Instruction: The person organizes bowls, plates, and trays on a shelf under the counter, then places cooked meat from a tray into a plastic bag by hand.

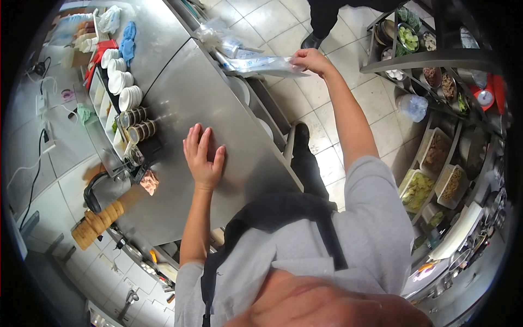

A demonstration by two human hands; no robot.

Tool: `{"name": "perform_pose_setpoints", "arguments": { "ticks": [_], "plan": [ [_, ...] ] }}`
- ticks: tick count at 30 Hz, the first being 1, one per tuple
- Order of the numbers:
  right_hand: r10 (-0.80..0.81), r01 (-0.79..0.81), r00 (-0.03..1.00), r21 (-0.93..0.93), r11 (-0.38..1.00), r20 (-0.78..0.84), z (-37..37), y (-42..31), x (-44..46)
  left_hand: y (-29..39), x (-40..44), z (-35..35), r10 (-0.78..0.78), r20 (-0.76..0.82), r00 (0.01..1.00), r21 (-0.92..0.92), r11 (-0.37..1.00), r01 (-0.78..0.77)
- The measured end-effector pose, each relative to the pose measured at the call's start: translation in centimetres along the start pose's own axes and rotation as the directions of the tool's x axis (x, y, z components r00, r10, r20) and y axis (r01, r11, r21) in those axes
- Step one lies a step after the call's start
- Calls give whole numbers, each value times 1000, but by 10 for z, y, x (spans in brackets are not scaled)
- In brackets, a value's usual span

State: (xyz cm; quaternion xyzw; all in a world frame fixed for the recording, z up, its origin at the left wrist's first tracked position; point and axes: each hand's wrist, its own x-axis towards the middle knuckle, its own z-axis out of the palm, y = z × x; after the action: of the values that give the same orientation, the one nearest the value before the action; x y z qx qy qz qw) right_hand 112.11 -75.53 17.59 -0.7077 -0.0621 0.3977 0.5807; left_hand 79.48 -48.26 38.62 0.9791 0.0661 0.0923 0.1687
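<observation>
I find the clear plastic bag (pixel 267 64) at one o'clock from the left hand (pixel 201 161), one end pinched in the fingertips of the right hand (pixel 313 60). The left rests palm down on the steel counter (pixel 190 82), thumb apart from the fingers; stacked white dishes (pixel 121 82) stand between ten and eleven o'clock.

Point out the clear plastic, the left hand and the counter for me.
Clear plastic (pixel 259 64): head view, on its stretched-out length.
Left hand (pixel 202 161): head view, on the back of the hand.
Counter (pixel 182 90): head view, on its bare metal top.
</observation>
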Motion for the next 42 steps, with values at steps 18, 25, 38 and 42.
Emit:
{"name": "perform_pose_setpoints", "arguments": {
  "ticks": [18, 25, 38, 42],
  "plan": [
    [111, -133, 988, -950, 282, -106, 30, 176, -185, -8, 1, -4, 7, -89, 996, 11, 1000, -6],
    [362, -112, 932, -942, 315, 11, 147, 140, -340, -17, -29, -8, 114, -224, 968, -124, 982, -145],
    [-175, 427, 880, -574, 699, 442, 466, -99, -530, -37, -391, -110, 397, 513, 761, -778, 590, 217],
    [-368, 550, 834, -569, 611, 410, 507, -129, -554, -106, -483, -125, 121, 425, 897, -571, 805, 162]
  ]
}}
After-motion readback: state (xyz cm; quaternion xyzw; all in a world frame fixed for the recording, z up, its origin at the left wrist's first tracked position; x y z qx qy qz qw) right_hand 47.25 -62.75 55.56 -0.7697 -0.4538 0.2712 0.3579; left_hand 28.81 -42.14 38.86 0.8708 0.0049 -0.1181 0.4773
